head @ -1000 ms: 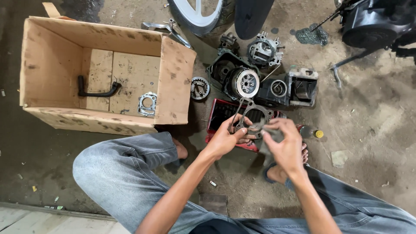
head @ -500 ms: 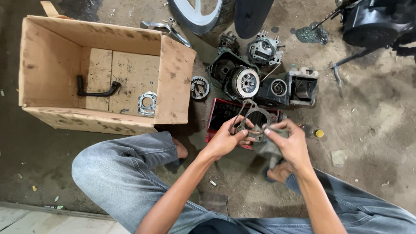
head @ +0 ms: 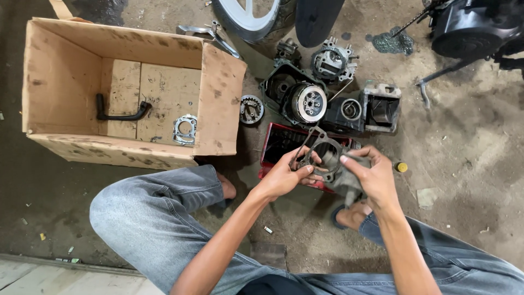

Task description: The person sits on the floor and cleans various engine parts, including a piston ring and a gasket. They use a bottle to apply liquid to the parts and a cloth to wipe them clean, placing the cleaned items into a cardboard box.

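Both hands hold one part between them — a grey metal engine cylinder [head: 334, 164] with a round bore, carried over the red tray [head: 273, 146] on the dirt floor. Left hand [head: 285, 176] grips its near-left side, fingers curled on a thin flat gasket [head: 314, 143] that lies against the cylinder's top face and tilts up at the far edge. Right hand [head: 374, 176] clasps the cylinder's right side, thumb over the top rim, fingers wrapped under. Neither hand is slack; both are closed on the part.

Taking the red tray as landmark: the cylinder sits above its right half, hiding that end. Just beyond the tray — a dark crankcase with a round silver clutch [head: 307, 102], and to its right a grey engine housing [head: 375, 108] with square openings. Farther off, a finned cylinder head [head: 332, 63]. Left of the clutch, a small round toothed ring [head: 251, 108] on the ground. Right of the tray, a small yellow cap [head: 402, 166] lies in the dirt.

Left of the tray, touching close, an open cardboard box [head: 221, 98]; inside it a black bent rubber hose [head: 121, 113] and a silver gasket plate [head: 185, 130]. Knees in faded jeans [head: 142, 218] near side of the tray; bare foot in a sandal [head: 352, 214] under the right hand.
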